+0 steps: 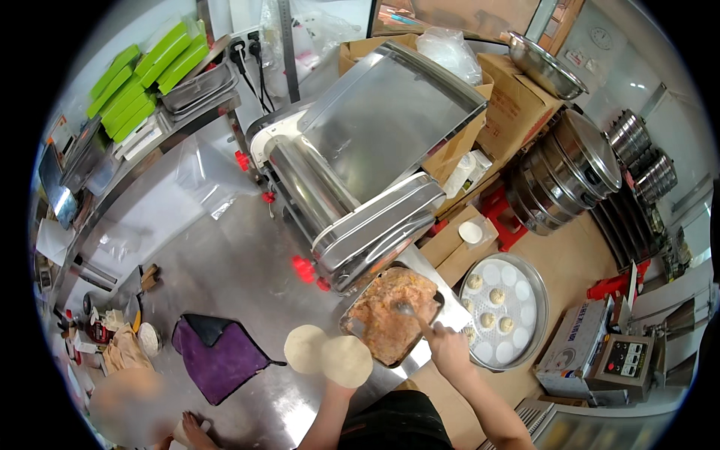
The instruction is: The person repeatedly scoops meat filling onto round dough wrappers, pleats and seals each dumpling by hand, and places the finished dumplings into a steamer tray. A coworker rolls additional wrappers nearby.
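Observation:
On my left hand [341, 390] rests a round, pale dough wrapper [346, 361] that hides most of the fingers. A second dough wrapper [304, 349] lies on the steel table just left of it, their edges seeming to overlap. My right hand [448, 352] is closed around the handle of a spoon [406, 307], whose metal head touches the filling. That orange-brown minced filling [386, 304] fills a rectangular tray [440, 298] at the table's right edge, right of the wrappers.
A dough roller machine [315, 180] stands behind the filling. Right of my right hand, a round steamer tray [545, 315] holds several small buns [496, 296]. A purple cloth [214, 364] lies to the left. Another person's hand [196, 431] shows at the lower left. Stacked steamers [555, 180] stand back right.

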Motion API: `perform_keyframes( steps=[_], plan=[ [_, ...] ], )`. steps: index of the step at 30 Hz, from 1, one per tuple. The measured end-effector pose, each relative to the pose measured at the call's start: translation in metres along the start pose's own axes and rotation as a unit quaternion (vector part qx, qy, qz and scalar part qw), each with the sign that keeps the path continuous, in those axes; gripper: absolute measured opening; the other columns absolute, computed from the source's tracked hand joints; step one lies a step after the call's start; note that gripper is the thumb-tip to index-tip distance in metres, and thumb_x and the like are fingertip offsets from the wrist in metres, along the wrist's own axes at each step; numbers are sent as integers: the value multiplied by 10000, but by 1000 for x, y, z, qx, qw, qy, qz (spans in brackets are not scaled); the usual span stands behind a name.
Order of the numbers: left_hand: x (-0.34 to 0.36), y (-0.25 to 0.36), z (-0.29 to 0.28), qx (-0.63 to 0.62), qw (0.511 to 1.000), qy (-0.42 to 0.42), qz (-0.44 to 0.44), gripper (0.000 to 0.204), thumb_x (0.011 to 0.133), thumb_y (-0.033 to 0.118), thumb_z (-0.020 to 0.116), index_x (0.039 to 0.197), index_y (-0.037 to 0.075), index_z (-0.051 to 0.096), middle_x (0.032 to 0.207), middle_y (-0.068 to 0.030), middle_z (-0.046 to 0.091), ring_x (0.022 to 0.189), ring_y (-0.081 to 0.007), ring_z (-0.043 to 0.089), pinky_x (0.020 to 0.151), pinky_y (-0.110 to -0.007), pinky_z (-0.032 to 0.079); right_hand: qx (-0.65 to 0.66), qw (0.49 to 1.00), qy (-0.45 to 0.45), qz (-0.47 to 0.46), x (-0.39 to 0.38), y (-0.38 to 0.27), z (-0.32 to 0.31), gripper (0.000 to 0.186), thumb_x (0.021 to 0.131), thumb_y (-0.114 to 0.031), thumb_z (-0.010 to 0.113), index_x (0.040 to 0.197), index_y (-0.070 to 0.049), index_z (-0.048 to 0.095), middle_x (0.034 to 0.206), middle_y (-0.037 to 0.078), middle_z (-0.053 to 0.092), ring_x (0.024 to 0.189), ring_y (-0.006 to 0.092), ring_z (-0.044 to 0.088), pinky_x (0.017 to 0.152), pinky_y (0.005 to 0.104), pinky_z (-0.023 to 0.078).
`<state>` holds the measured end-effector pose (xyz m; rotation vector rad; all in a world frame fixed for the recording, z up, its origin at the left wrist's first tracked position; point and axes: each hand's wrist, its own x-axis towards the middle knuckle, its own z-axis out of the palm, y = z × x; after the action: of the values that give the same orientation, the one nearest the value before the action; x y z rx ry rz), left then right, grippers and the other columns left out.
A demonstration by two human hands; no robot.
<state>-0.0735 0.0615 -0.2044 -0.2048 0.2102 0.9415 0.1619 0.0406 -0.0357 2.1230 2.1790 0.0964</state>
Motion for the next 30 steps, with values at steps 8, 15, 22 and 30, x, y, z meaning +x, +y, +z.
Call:
perform_keyframes(
  steps=[8,15,22,30],
  plan=[
    [4,0,-9,-22,1000,-1,-19,426,936,393,490,1220,89,580,1200,-109,620,1109,-285,595,939,-443,502,158,971,-48,172,-23,-18,34,630,749,19,510,1359,-138,516,804,133,604,606,343,617,550,427,508],
    [0,-3,50,32,988,152,-10,237,972,294,362,850,146,501,785,7,505,752,-160,527,646,-308,465,313,924,96,197,-44,-27,64,560,807,51,505,1362,-21,490,713,112,565,545,275,575,516,368,466],
    [-1,-2,28,161,986,36,6,220,978,239,349,855,139,501,791,0,508,754,-164,530,651,-306,467,760,472,-29,447,-37,-60,53,362,970,-67,482,1325,-15,534,617,-30,419,522,79,369,443,244,296],
    [-2,-7,44,64,987,147,-3,245,985,305,362,967,132,534,927,-18,567,883,-191,563,752,-335,492,436,856,55,272,-47,-66,74,481,839,35,543,1319,39,503,730,221,594,610,354,594,567,424,457]
  ],
)
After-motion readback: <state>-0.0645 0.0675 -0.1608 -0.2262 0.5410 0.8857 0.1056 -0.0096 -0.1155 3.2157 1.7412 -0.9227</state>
